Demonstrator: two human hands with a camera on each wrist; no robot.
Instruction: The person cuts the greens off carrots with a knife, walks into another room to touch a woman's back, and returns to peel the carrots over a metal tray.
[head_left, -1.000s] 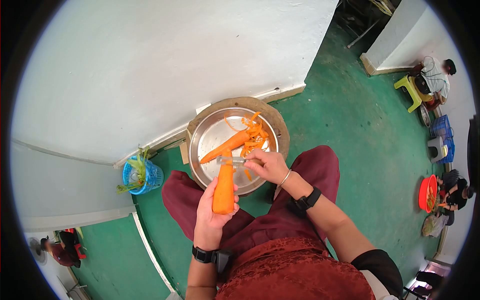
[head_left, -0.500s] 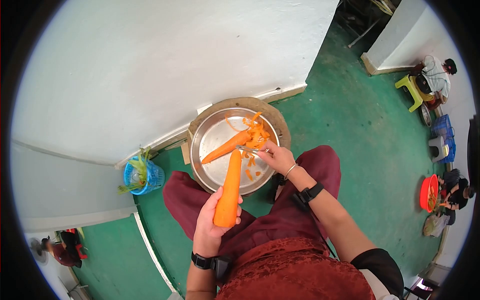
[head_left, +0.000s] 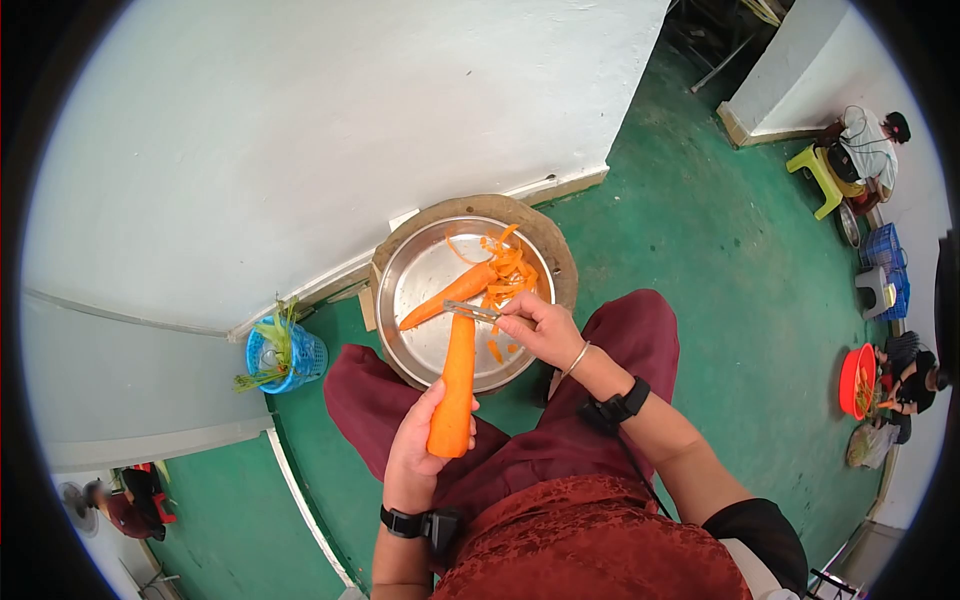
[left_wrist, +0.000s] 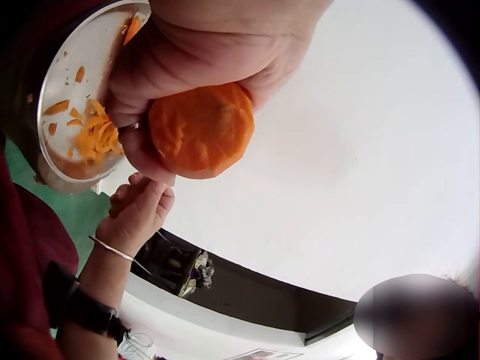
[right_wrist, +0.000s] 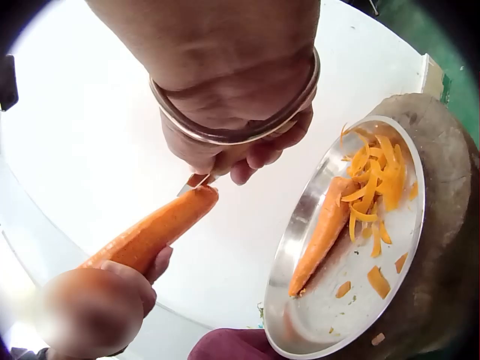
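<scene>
My left hand (head_left: 412, 440) grips a large orange carrot (head_left: 457, 385) round its thick end, and the narrower end points up toward the basin. In the left wrist view the blunt butt of this carrot (left_wrist: 202, 131) faces the camera, with fingers wrapped round it. My right hand (head_left: 545, 328) holds a peeler (head_left: 472, 311) by its handle. The metal head lies across the carrot's narrow tip. Below, in a round metal basin (head_left: 415, 350), lie a second carrot (head_left: 445, 299) and a heap of orange peelings (head_left: 513, 268).
The basin stands on a round wooden block (head_left: 565, 250) against a white wall (head_left: 330, 130). A blue basket (head_left: 310, 358) with green stalks is on the left. People sit farther off, near a red tub (head_left: 852, 382) and a yellow-green stool (head_left: 822, 182).
The peeler first crossed the carrot near its upper end, then shifted right beside the tip, and now lies over the tip again. The left hand has tilted the carrot and lowered it slightly.
</scene>
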